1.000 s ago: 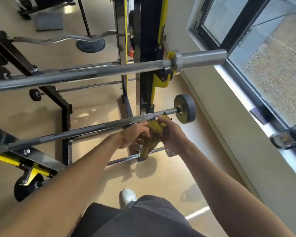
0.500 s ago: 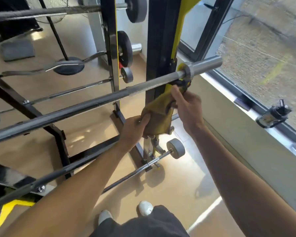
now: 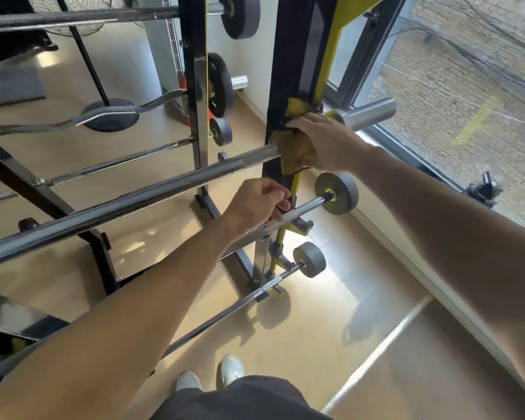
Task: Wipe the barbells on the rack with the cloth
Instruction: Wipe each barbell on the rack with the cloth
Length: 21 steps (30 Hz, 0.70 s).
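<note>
- Our right hand [image 3: 323, 140] lies over the yellow cloth [image 3: 294, 150], fingers curled down around it, pressing it onto the long barbell [image 3: 152, 194] where the bar meets the black-and-yellow rack upright [image 3: 288, 56].
- The cloth wraps the bar at that spot; part of it bunches up above our fingers against the upright and a corner hangs below the bar.
- Just beyond the cloth the barbell's thick silver sleeve [image 3: 367, 112] sticks out toward the window [image 3: 467, 86].
- Our left hand [image 3: 256, 203] is lower, its fingers loosely curled with the tips at the knurled shaft of a shorter barbell [image 3: 303, 207] one level down; we cannot tell whether it truly grips the bar or only touches it.
- That shorter barbell carries a small grey plate [image 3: 338, 194] at its end, just beside the upright.
- Another short barbell [image 3: 273, 283] with a grey plate [image 3: 311, 259] rests lower on the rack, near the floor [image 3: 300, 328].
- Further back, a curl bar [image 3: 103, 113] and more bars sit on a second upright [image 3: 196, 86].
- Our white shoes [image 3: 209, 377] show at the bottom edge.
</note>
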{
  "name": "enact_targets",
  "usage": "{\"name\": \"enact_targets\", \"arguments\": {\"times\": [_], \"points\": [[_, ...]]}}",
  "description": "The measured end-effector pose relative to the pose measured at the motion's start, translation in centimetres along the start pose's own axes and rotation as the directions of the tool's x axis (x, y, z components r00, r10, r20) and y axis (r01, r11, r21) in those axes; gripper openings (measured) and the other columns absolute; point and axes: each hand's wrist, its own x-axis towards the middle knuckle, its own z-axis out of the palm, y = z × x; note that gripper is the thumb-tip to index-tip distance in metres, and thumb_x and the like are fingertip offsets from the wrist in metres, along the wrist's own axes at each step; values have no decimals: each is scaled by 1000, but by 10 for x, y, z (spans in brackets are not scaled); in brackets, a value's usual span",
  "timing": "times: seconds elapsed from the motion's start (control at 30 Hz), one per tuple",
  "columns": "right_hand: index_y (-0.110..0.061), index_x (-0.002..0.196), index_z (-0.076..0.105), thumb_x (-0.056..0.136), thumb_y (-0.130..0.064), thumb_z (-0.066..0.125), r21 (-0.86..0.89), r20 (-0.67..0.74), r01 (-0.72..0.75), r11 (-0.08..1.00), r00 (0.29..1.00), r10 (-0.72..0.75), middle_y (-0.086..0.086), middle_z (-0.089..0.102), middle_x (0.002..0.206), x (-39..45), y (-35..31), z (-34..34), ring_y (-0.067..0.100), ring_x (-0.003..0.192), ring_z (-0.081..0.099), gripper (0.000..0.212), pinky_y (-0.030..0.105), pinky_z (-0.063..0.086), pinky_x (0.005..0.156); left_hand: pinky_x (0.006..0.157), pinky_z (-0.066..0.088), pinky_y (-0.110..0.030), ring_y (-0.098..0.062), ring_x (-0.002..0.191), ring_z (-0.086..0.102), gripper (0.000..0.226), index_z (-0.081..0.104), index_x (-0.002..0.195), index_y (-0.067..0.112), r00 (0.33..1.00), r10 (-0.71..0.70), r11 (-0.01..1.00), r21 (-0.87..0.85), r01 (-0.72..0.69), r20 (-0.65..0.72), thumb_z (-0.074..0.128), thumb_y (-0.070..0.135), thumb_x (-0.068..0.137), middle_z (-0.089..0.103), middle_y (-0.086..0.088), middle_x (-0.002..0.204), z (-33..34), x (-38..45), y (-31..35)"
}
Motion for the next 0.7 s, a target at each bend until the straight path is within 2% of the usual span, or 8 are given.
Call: {"name": "enact_targets", "arguments": {"times": [0.07,0.17,0.3,0.4,0.47,0.53,0.6,0.7], "points": [[-25,139,46,70,-45,85,-74,-18,15,997,1000,-17,1,52,133,10,6,0,26,127,46,81,48,35,109,47,45,-14,-15,61,67,15,67,101,10,999,40,998,54,-38,-25,53,14,101,74,-3,85,-1,5,6],[-26,129,53,74,-52,78,-125,-96,18,992,995,-31,1,54,126,23,3,7,24,120,48,66,45,35,109,58,55,-17,-14,60,67,15,67,104,9,993,110,990,94,-105,-42,54,17,101,73,-2,83,2,14,17],[-27,123,57,78,-43,78,-116,-174,33,993,983,-53,0,55,121,28,-2,19,23,116,50,52,41,38,108,57,54,-18,-6,55,62,15,66,104,8,985,161,985,64,-158,-62,55,17,100,72,-5,80,9,17,21],[-23,119,60,79,-31,79,46,-146,205,978,970,-197,-1,56,115,27,-1,13,18,110,53,45,34,45,99,57,47,-12,1,55,61,15,67,105,10,984,162,983,94,-155,-71,56,20,100,72,0,78,17,18,18],[-22,116,60,79,-32,78,137,-116,268,953,960,-254,-3,55,111,31,0,9,13,103,52,42,27,46,93,59,46,-11,1,57,62,15,67,103,13,981,171,981,111,-161,-86,56,22,100,71,3,77,20,21,19],[-25,112,59,79,-34,76,139,-23,243,960,970,-242,-7,56,105,37,-1,6,9,97,51,38,24,45,91,59,47,-10,-1,63,63,13,67,102,15,974,205,969,158,-188,-98,56,22,100,70,3,77,22,22,22],[-28,102,61,85,-37,69,112,90,179,977,978,-189,-12,60,94,44,-7,9,8,87,56,21,26,49,87,62,50,-10,-5,72,65,14,67,102,16,955,271,937,260,-232,-123,56,23,100,70,4,81,22,22,24],[-31,85,61,91,-44,60,7,189,168,986,968,-166,-14,62,74,52,-20,13,8,72,62,15,27,53,72,68,52,-14,-7,76,63,17,68,105,12,852,461,834,449,-320,-249,54,20,99,71,1,89,14,21,27]]}}
